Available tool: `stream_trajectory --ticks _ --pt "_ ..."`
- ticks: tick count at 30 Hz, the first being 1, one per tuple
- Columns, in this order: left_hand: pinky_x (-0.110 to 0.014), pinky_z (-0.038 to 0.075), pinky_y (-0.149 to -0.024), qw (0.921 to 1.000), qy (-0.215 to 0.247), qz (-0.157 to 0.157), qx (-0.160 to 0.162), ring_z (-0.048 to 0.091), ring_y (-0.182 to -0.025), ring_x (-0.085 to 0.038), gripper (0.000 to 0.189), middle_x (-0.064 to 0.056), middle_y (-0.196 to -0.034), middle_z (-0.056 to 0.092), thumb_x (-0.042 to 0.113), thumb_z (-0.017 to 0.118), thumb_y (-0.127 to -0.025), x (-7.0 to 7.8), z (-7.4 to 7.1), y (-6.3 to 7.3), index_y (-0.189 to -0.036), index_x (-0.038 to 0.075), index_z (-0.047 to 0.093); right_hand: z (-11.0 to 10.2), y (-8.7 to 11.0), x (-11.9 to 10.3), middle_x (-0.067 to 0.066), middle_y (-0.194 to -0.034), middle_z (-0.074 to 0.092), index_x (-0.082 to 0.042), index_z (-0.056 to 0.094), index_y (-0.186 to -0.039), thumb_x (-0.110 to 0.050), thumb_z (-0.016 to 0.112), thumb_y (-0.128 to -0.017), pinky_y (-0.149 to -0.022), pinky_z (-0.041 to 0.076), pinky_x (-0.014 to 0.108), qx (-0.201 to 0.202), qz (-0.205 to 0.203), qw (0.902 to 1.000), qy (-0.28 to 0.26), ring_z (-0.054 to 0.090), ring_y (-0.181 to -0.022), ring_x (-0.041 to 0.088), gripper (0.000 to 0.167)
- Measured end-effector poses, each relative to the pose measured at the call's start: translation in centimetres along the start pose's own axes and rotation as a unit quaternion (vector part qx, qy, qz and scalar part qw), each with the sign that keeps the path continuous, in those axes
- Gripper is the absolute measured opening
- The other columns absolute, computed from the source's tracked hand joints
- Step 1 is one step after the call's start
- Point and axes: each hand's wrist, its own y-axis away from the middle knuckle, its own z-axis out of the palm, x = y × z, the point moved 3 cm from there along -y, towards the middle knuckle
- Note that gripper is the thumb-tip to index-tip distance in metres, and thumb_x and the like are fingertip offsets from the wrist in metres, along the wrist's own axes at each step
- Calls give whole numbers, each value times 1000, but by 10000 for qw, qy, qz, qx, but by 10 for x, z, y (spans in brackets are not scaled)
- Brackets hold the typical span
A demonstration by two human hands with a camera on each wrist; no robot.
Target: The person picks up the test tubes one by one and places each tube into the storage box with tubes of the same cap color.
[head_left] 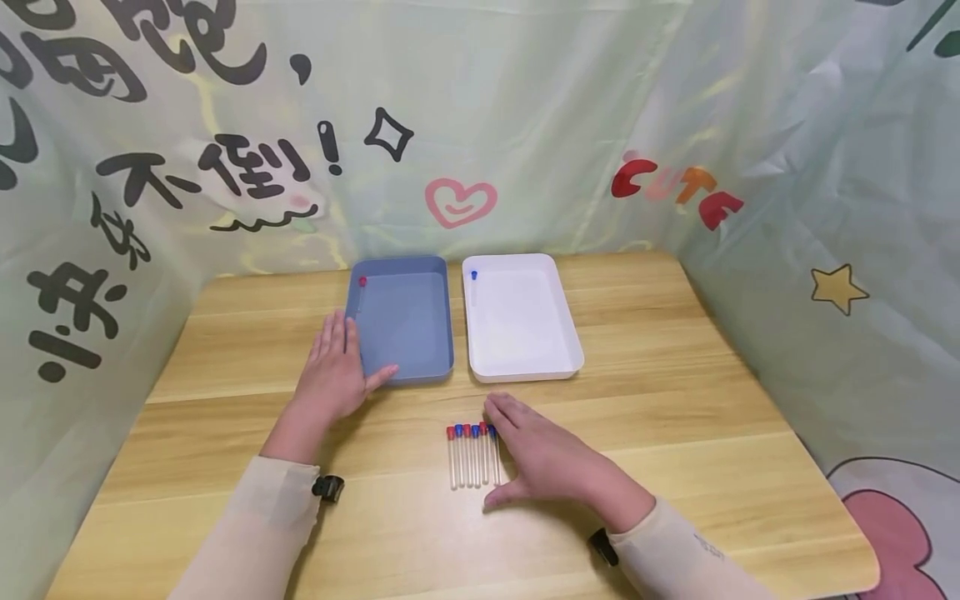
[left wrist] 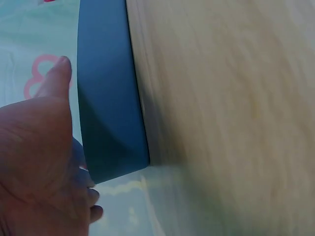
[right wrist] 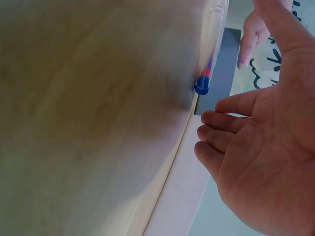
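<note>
Several slim clear tubes (head_left: 468,460) with red and blue caps lie side by side in a row on the table, caps toward the trays. My right hand (head_left: 551,458) is just right of the row, thumb and fingers spread apart, nothing held. In the right wrist view, a blue cap (right wrist: 202,85) shows beyond the fingertips. My left hand (head_left: 333,379) lies along the front left corner of the blue-grey tray (head_left: 408,329), fingers straight and thumb over the front rim. That tray holds a red-capped tube (head_left: 362,282) near its back left corner.
Right of the blue-grey tray stands a white tray (head_left: 525,325), a narrow gap between them; a blue-capped tube (head_left: 474,275) lies at its back left. Printed cloth (head_left: 555,125) walls the wooden table (head_left: 675,400) at the back and both sides.
</note>
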Motion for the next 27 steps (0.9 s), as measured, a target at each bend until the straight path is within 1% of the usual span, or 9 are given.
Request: stream_trajectory --ticks 4,8,12,18,27 --pt "-64 1 -139 9996 -95 -84 -233 -10 -168 -53 119 -33 -177 -16 74 46 -106 -4 3 1 -167 -14 -3 3 -3 -2 20 -181 21 1 23 -171 -79 81 -77 -137 26 50 -74 -49 9999 101 22 -170 37 136" --pt "-65 2 -138 9990 -69 -141 -412 -11 -167 -54 119 -35 -176 -18 75 43 -106 -5 5 3 -166 -15 -6 5 -5 -4 21 -180 24 2 26 -170 -78 79 -80 -137 27 50 -163 -114 9996 217 24 -169 37 131" --pt "-65 3 -138 9989 -46 -164 -444 -11 -167 -54 119 -36 -176 -17 75 43 -106 -6 5 3 -166 -16 -7 6 -6 -5 21 -180 26 4 30 -169 -78 75 -85 -137 27 50 -206 -162 9990 353 26 -169 37 125" --pt "-65 1 -138 9985 -27 -184 -514 -12 -167 -54 120 -35 -176 -20 76 41 -106 -5 5 0 -166 -15 -9 8 -9 -5 21 -179 28 5 34 -167 -77 72 -88 -138 28 49 -149 -150 9980 600 27 -168 37 120" --pt "-65 3 -138 9977 -82 -212 -632 -11 -166 -55 118 -36 -176 -17 75 40 -107 -2 3 1 -165 -16 -8 8 -12 -8 23 -176 34 7 41 -163 -66 75 -93 -136 31 49 -67 -146 9966 806 33 -166 39 106"
